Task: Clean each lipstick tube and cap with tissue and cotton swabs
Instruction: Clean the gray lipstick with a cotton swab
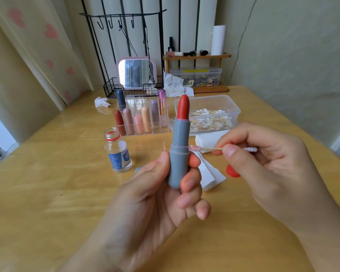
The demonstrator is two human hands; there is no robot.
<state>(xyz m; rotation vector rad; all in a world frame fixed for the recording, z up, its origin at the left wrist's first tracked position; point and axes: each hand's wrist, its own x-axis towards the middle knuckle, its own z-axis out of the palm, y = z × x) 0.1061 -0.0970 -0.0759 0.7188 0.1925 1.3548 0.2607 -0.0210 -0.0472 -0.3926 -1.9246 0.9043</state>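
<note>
My left hand grips an uncapped grey lipstick tube upright, its red bullet fully raised. My right hand pinches a wooden cotton swab between thumb and forefinger. The swab's pink-stained tip touches the ridge on the tube's right side. Red smears show on my left fingertips. Folded white tissues lie on the table under my hands. A red cap sits partly hidden behind my right hand.
A clear organiser holds several capped lipsticks. Right of it, a clear box of cotton swabs. An open small bottle stands left of my hands. Crumpled tissues, a pink mirror, a wooden shelf and a paper roll are behind.
</note>
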